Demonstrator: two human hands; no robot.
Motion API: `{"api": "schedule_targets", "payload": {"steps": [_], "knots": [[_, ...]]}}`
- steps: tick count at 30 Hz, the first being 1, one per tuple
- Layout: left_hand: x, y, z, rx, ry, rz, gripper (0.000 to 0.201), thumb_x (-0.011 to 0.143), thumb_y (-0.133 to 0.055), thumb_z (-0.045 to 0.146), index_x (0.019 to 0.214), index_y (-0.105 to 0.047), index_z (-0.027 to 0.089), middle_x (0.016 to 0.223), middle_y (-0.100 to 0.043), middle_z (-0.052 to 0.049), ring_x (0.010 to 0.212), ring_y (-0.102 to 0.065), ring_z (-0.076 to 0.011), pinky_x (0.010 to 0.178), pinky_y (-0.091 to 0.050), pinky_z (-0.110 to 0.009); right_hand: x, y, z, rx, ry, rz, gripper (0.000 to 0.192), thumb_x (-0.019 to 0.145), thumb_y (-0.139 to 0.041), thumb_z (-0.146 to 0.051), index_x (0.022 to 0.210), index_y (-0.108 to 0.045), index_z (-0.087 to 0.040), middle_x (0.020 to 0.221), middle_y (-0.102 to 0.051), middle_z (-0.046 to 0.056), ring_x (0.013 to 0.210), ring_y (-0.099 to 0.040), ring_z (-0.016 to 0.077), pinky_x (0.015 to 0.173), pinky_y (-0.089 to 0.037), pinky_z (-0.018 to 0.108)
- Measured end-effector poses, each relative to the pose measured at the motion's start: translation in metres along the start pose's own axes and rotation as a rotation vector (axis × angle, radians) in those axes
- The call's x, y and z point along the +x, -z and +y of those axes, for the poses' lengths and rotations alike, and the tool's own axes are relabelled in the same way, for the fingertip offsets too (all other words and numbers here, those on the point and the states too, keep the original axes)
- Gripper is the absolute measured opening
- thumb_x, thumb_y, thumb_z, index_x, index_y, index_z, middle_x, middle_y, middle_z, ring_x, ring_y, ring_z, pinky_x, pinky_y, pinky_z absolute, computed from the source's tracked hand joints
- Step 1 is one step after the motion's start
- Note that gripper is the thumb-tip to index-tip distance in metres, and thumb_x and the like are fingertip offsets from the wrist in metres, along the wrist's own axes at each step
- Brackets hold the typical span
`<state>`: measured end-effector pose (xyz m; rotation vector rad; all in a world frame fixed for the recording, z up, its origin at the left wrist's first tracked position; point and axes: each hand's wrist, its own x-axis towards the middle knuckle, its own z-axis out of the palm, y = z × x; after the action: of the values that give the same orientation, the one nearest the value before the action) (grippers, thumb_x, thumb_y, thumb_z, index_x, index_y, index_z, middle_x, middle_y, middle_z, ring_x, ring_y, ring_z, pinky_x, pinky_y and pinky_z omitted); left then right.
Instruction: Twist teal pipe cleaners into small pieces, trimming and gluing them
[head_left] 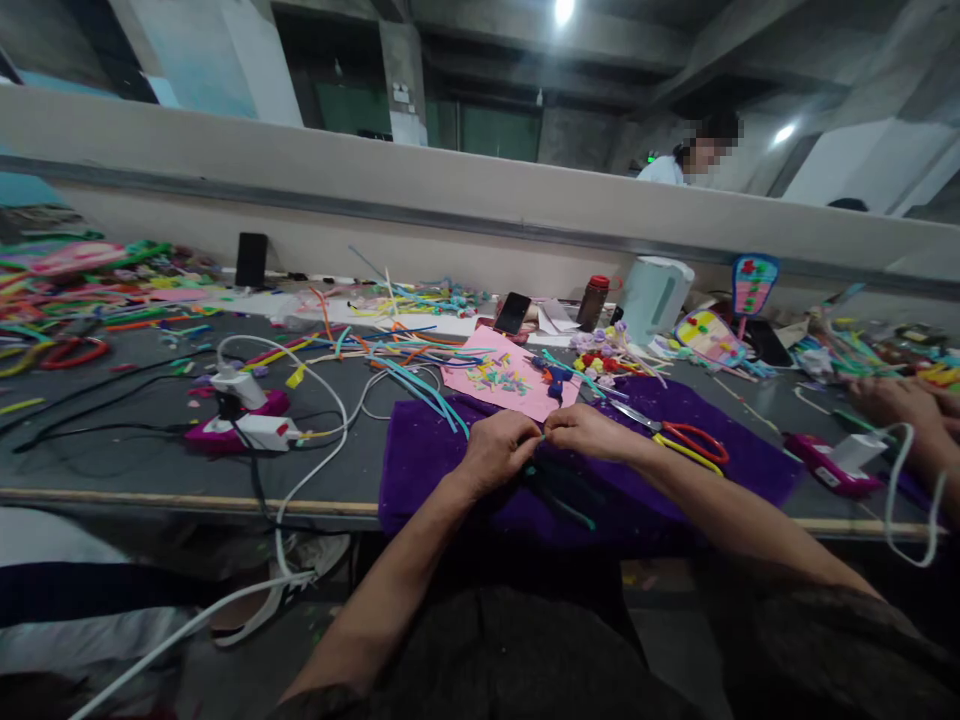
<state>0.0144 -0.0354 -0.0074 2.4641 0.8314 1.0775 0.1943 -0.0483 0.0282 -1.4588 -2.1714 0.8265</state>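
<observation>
My left hand [496, 450] and my right hand [589, 432] meet over a purple cloth [420, 460], fingertips pinched together. A small green bit, which looks like pipe cleaner, shows between them; most of it is hidden by the fingers. Below the hands lies a dark green-handled tool [566, 500], apparently pliers. Scissors [686, 440] with red and yellow handles rest beside my right forearm. Just beyond the hands is a pink sheet [536, 400] scattered with short coloured pieces [499, 378] and a blue glue gun [553, 378]. Blue pipe cleaners [431, 385] reach toward my left hand.
Power strips [240, 425] with white cables sit at the left, and another power strip [829, 465] at the right. A phone [513, 313], a bottle [593, 303] and a kettle [654, 298] stand behind. Another person's hand [896, 400] is at the right edge.
</observation>
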Motion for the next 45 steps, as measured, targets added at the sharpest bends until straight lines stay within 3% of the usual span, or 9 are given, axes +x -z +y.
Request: {"api": "schedule_targets", "payload": {"steps": [2,5,12,18,21,26,29,36,45], "knots": [[-0.002,-0.002,0.000,0.180,-0.134,-0.006,0.015,0.079,-0.047,0.023,0.078,-0.061,0.018,0.077,-0.061,-0.005,0.077,-0.052,-0.0160,0.069,-0.037,-0.027,0.003,-0.002,0.004,0.236,-0.153,-0.096,0.009,0.065,-0.048,-0.015,0.060,-0.055,-0.014,0.050,-0.048,-0.003,0.048,-0.042,0.0086,0.048,-0.032,0.021],[-0.003,-0.003,-0.001,0.258,-0.187,-0.003,0.017,0.081,-0.044,0.023,0.080,-0.061,0.018,0.078,-0.061,-0.005,0.077,-0.051,-0.0158,0.069,-0.037,-0.027,0.006,-0.003,0.009,0.427,-0.229,-0.164,0.010,0.064,-0.050,-0.016,0.055,-0.054,-0.014,0.048,-0.048,-0.002,0.044,-0.041,0.0085,0.045,-0.032,0.022],[0.001,0.001,-0.002,0.039,0.067,0.056,0.014,0.080,-0.048,0.025,0.077,-0.061,0.019,0.078,-0.062,-0.002,0.075,-0.054,-0.0130,0.068,-0.039,-0.024,0.002,0.012,0.006,0.358,-0.120,-0.011,0.034,0.076,-0.050,-0.042,0.065,-0.062,-0.012,0.056,-0.057,0.002,0.049,-0.046,0.0090,0.049,-0.034,0.022],[0.000,0.001,0.001,-0.039,0.160,0.067,0.011,0.075,-0.054,0.026,0.073,-0.063,0.020,0.073,-0.062,-0.001,0.070,-0.054,-0.0130,0.065,-0.039,-0.024,0.003,0.003,0.009,0.254,0.063,-0.035,0.020,0.070,-0.057,-0.032,0.067,-0.062,-0.013,0.057,-0.056,-0.001,0.054,-0.047,0.0093,0.051,-0.034,0.021],[0.001,0.001,0.001,-0.261,0.245,0.129,0.011,0.071,-0.059,0.028,0.074,-0.065,0.019,0.074,-0.063,-0.001,0.070,-0.056,-0.0132,0.064,-0.040,-0.024,0.005,-0.001,0.010,0.261,0.079,0.013,0.016,0.069,-0.058,-0.028,0.065,-0.063,-0.013,0.054,-0.054,-0.002,0.051,-0.045,0.0085,0.050,-0.033,0.021],[0.011,0.009,-0.009,-1.036,0.613,0.384,0.037,0.061,-0.069,0.030,0.095,-0.062,0.017,0.082,-0.063,-0.002,0.062,-0.056,-0.0091,0.047,-0.038,-0.017,0.013,-0.002,0.003,0.574,0.144,0.340,0.015,0.068,-0.060,-0.029,0.065,-0.063,-0.014,0.060,-0.059,0.000,0.058,-0.052,0.0114,0.058,-0.040,0.024],[0.019,0.013,-0.012,-1.228,0.679,0.406,0.042,0.056,-0.073,0.027,0.096,-0.062,0.018,0.086,-0.064,-0.002,0.058,-0.054,-0.0062,0.043,-0.036,-0.014,0.022,-0.007,-0.005,0.659,0.174,0.431,0.014,0.068,-0.061,-0.029,0.066,-0.064,-0.015,0.061,-0.061,0.001,0.059,-0.053,0.0124,0.059,-0.041,0.025],[0.032,0.013,-0.011,-1.215,0.634,0.529,0.035,0.052,-0.075,0.029,0.081,-0.063,0.015,0.068,-0.062,0.000,0.052,-0.053,-0.0070,0.041,-0.036,-0.016,0.035,-0.021,-0.015,0.677,0.186,0.420,0.011,0.067,-0.059,-0.024,0.061,-0.063,-0.015,0.056,-0.058,-0.001,0.054,-0.049,0.0104,0.055,-0.038,0.024],[0.042,0.022,-0.009,-1.037,0.610,0.434,0.032,0.053,-0.074,0.035,0.073,-0.063,0.012,0.054,-0.057,0.001,0.047,-0.053,-0.0082,0.039,-0.036,-0.017,0.037,-0.023,-0.007,0.776,0.118,0.308,0.016,0.065,-0.063,-0.031,0.065,-0.062,-0.015,0.054,-0.056,-0.002,0.050,-0.045,0.0089,0.050,-0.034,0.022]]}}
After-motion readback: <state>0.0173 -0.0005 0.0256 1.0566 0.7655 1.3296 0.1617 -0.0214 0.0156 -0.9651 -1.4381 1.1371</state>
